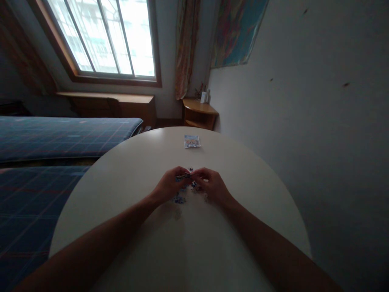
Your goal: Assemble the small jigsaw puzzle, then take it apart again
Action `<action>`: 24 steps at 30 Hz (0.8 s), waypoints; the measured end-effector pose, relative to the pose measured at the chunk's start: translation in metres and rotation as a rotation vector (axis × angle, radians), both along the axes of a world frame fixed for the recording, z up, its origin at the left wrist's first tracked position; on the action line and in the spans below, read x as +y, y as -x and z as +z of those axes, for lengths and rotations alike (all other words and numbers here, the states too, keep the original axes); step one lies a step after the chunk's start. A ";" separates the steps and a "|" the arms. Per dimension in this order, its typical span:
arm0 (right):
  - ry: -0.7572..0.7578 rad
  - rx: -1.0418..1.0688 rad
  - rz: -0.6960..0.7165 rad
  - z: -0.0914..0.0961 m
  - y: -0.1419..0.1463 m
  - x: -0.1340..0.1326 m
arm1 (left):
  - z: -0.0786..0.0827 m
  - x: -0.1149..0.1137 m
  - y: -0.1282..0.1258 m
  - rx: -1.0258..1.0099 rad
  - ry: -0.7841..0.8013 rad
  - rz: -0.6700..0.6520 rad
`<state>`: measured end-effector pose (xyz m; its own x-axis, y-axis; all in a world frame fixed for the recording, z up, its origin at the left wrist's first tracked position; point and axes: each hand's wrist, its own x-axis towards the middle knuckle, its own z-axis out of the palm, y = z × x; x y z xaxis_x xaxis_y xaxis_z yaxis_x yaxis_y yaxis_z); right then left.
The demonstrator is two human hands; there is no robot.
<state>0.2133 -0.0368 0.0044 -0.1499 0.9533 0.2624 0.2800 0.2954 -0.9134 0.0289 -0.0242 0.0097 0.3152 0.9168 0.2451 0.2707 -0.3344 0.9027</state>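
My left hand (169,183) is closed over the middle of a round white table (146,235), holding a small dark patterned clump that looks like puzzle pieces (182,177). My right hand (213,185) meets it from the other side, thumb and fingertips pinched together at the edge of the clump. What lies between the right fingertips is too small and dark to make out. Loose blue-grey puzzle pieces (179,199) are scattered on the tabletop below the hands. Another small piece (190,169) shows just beyond the fingertips.
A small picture card or packet (191,141) lies toward the table's far edge. Beds with blue plaid covers (60,136) flank the table's left. A white wall (291,121) runs along the right. A wooden corner shelf (200,107) stands behind, near the window (121,36).
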 end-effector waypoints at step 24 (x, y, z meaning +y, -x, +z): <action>-0.031 -0.139 0.005 0.011 -0.008 0.000 | 0.004 0.002 0.004 0.224 -0.062 0.013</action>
<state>0.2208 -0.0364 0.0150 -0.1912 0.9441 0.2685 0.4020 0.3249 -0.8561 0.0245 -0.0218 0.0137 0.3563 0.9065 0.2265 0.4668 -0.3826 0.7973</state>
